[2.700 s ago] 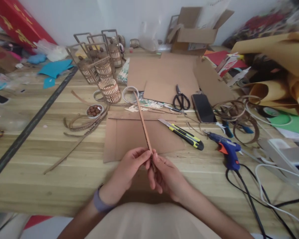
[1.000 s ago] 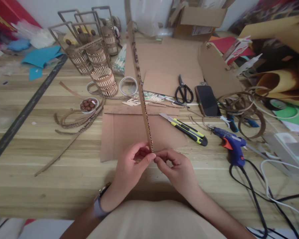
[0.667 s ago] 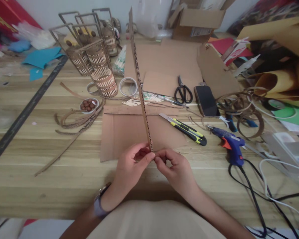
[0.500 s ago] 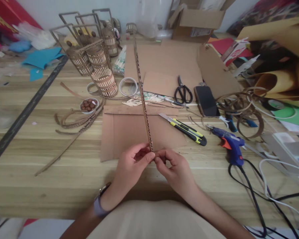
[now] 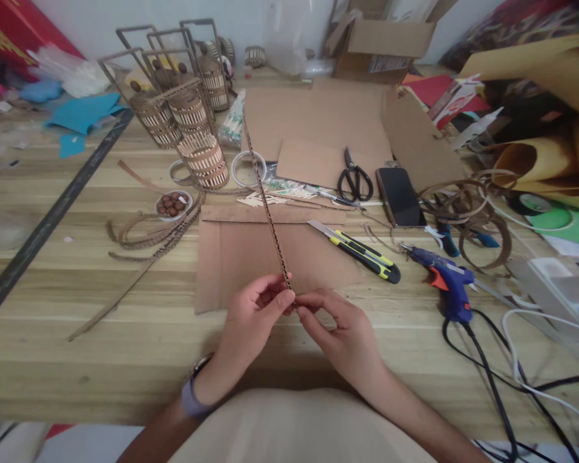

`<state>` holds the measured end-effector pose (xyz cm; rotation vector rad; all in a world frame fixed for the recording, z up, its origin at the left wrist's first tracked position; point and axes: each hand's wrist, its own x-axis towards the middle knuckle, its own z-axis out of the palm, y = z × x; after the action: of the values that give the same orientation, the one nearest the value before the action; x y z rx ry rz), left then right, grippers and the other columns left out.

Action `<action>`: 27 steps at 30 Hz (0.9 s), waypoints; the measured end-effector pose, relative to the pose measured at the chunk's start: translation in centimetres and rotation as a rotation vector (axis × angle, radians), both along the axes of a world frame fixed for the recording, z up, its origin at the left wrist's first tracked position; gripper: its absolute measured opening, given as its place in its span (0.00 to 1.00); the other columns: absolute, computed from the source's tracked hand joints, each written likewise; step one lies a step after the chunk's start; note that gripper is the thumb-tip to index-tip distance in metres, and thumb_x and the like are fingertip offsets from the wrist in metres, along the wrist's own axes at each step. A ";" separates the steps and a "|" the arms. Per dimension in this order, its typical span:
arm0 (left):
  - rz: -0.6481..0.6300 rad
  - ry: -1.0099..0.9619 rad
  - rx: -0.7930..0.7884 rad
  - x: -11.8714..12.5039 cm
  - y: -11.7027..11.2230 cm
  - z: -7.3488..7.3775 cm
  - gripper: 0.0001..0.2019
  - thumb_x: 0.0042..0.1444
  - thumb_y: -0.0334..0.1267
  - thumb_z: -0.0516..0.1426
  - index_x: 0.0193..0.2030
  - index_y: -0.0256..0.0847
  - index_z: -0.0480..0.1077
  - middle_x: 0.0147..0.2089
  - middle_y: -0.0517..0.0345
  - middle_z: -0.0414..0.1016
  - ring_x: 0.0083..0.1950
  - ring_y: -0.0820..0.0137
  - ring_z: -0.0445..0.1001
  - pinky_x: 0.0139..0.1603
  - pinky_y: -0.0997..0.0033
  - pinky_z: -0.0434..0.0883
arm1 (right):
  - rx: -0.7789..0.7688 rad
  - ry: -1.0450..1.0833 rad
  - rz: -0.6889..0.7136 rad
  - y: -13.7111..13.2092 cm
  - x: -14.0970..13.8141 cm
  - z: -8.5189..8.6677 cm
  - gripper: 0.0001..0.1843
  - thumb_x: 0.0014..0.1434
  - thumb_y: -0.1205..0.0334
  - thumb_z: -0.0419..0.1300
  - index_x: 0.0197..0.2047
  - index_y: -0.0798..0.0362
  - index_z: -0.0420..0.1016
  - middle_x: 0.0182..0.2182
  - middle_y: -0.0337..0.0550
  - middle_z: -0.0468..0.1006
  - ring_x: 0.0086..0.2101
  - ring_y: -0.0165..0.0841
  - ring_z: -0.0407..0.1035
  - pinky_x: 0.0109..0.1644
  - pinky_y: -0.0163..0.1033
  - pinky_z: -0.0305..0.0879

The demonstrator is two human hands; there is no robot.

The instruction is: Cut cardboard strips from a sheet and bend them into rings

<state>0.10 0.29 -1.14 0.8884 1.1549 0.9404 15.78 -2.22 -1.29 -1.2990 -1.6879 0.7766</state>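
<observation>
A long, thin cardboard strip (image 5: 269,212) with its corrugated edge showing runs away from me, its near end between my two hands. My left hand (image 5: 258,315) pinches it between thumb and fingers close to that end. Right beside it, my right hand (image 5: 335,325) pinches the very tip of the strip. Beneath the strip lies a cardboard sheet (image 5: 241,257), with a narrower cardboard piece (image 5: 231,214) along its far side. A yellow and black utility knife (image 5: 359,251), blade out, lies to the right of the strip.
Right of my hands sits a blue glue gun (image 5: 444,276) with its cord. Farther off are black scissors (image 5: 352,177), a phone (image 5: 400,196), a tape roll (image 5: 249,168), a bowl of brown balls (image 5: 174,204) and several matchstick lanterns (image 5: 202,157). A long dark ruler (image 5: 53,212) lies left.
The strip's far end has swung to the left and now crosses the tape roll. Both hands stay nearly in place, still pinching the near end.
</observation>
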 end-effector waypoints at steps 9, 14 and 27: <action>0.040 -0.008 -0.008 0.1 -0.1 -0.2 0.20 0.49 0.46 0.68 0.46 0.36 0.77 0.34 0.60 0.75 0.31 0.74 0.74 0.35 0.73 0.75 | 0.023 -0.016 -0.010 -0.2 0.0 -0.2 0.09 0.61 0.69 0.58 0.37 0.49 0.79 0.30 0.38 0.83 0.30 0.30 0.76 0.34 0.35 0.72; 0.027 -0.005 0.011 0.2 -0.1 -0.2 0.19 0.50 0.46 0.68 0.45 0.36 0.77 0.33 0.60 0.74 0.31 0.74 0.74 0.35 0.73 0.75 | 0.030 -0.052 -0.036 -0.2 0.0 -0.3 0.08 0.61 0.69 0.57 0.34 0.49 0.77 0.27 0.37 0.81 0.27 0.29 0.73 0.32 0.34 0.69; -0.039 0.090 -0.040 0.0 -0.3 -0.2 0.14 0.50 0.44 0.65 0.41 0.37 0.77 0.35 0.55 0.80 0.35 0.69 0.78 0.39 0.69 0.75 | 0.105 -0.222 -0.086 0.0 0.2 -0.7 0.08 0.58 0.70 0.55 0.30 0.49 0.71 0.23 0.35 0.75 0.25 0.29 0.70 0.31 0.36 0.64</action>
<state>0.06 0.04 -1.38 0.9256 1.2243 0.8498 15.98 -2.26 -1.97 -1.4150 -1.8072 0.5016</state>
